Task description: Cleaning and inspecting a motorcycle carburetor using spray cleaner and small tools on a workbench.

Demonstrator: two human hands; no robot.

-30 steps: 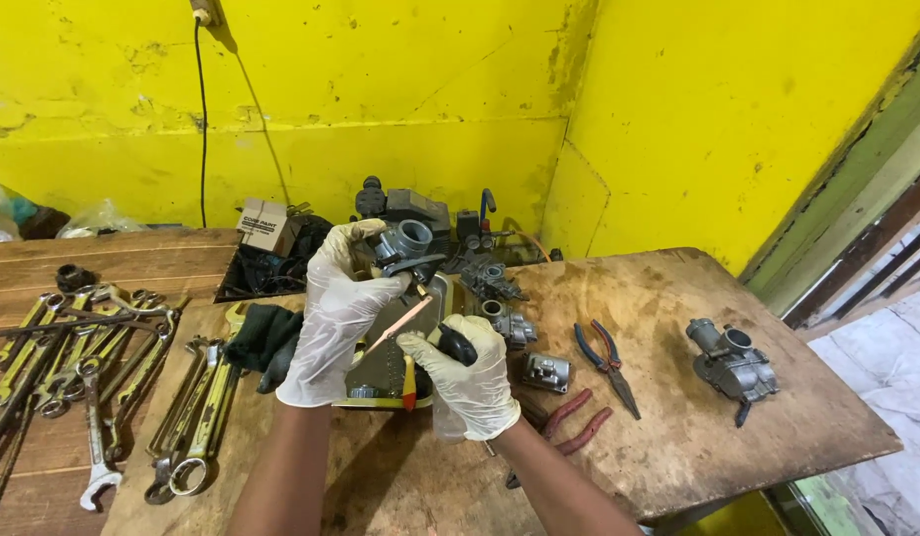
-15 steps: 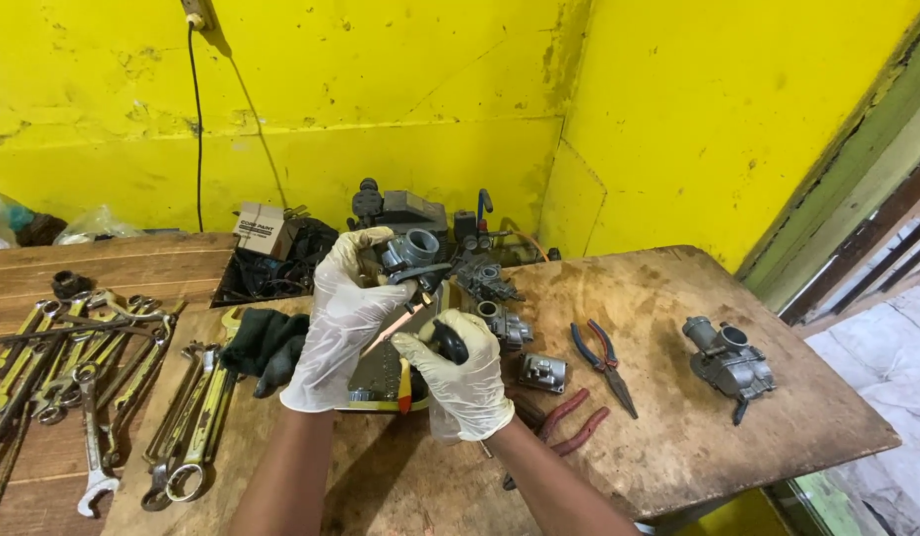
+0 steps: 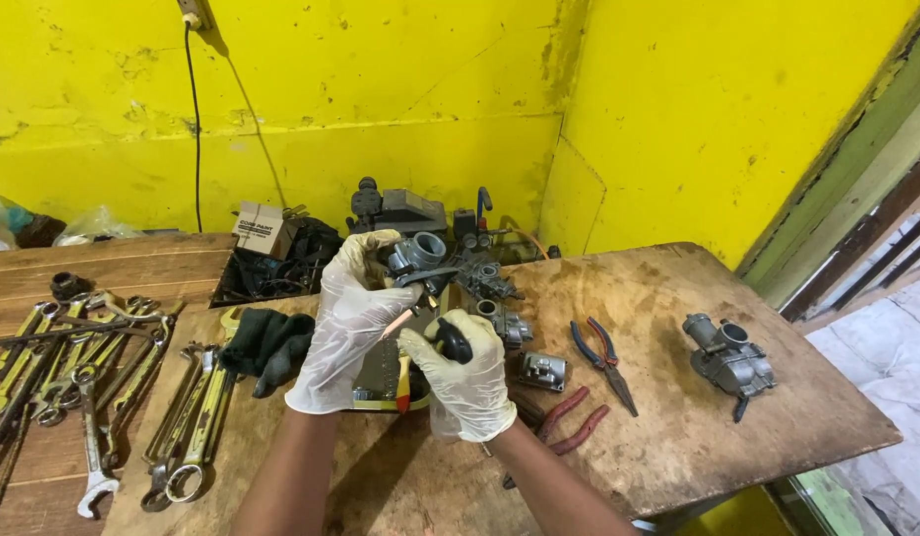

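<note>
Centrally, a grey metal carburetor [image 3: 412, 254] is held above the wooden tabletop [image 3: 678, 417], raised in front of the yellow wall [image 3: 381, 109]. It is clasped by the left hand [image 3: 346, 323], gloved in white, the grip closed around its body from the left side. A screwdriver [image 3: 450, 340] with a dark handle is clamped in the gloved right hand [image 3: 465, 372], just below and right of the carburetor; its copper-coloured shaft is angled up toward the left hand's fingers. Whether the tip touches the carburetor cannot be told.

Just behind the hands, further carburetor parts [image 3: 485, 283] are heaped. A small metal cover [image 3: 542, 370] is seen right of the right hand, then blue-handled pliers [image 3: 601, 359] and red-handled pliers [image 3: 564, 422]. A second carburetor [image 3: 728, 362] is set well apart at the right. A dark cloth [image 3: 264, 345] lies left of the left hand, and wrenches [image 3: 103, 377] are spread beyond it.
</note>
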